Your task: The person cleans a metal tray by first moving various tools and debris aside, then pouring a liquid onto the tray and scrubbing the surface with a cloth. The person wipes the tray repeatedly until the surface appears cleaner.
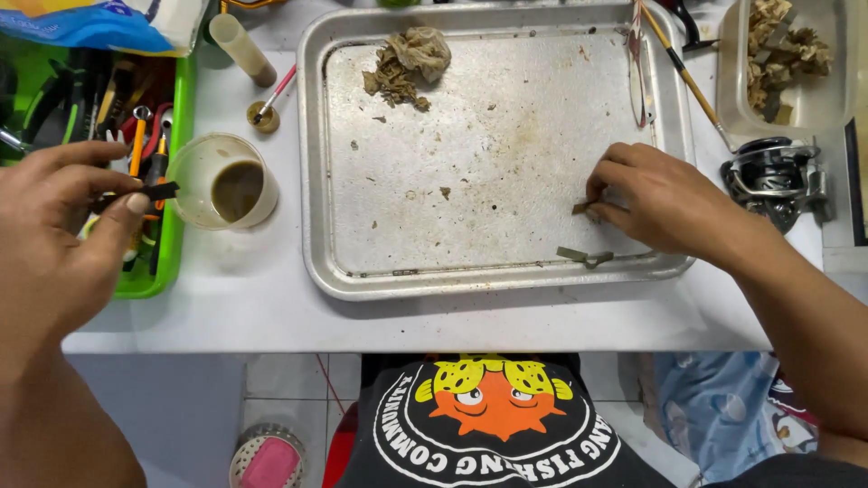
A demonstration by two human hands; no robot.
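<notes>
My left hand [63,226] is raised at the left and pinches a small dark strip [161,191] between thumb and forefinger, next to a translucent cup of brown liquid [224,181]. My right hand [665,199] rests on the metal tray [488,271] near its right edge, with its fingertips closed on a small brown scrap [580,208]. Another olive strip [583,257] lies on the tray just below that hand. A crumpled brown wad with crumbs [407,63] sits at the tray's top.
A green bin of hand tools [176,108] stands at the left. A small brush [271,98] rests in a tiny pot. A clear box of brown pieces [791,54], a fishing reel [773,176] and a thin stick [683,72] are at the right.
</notes>
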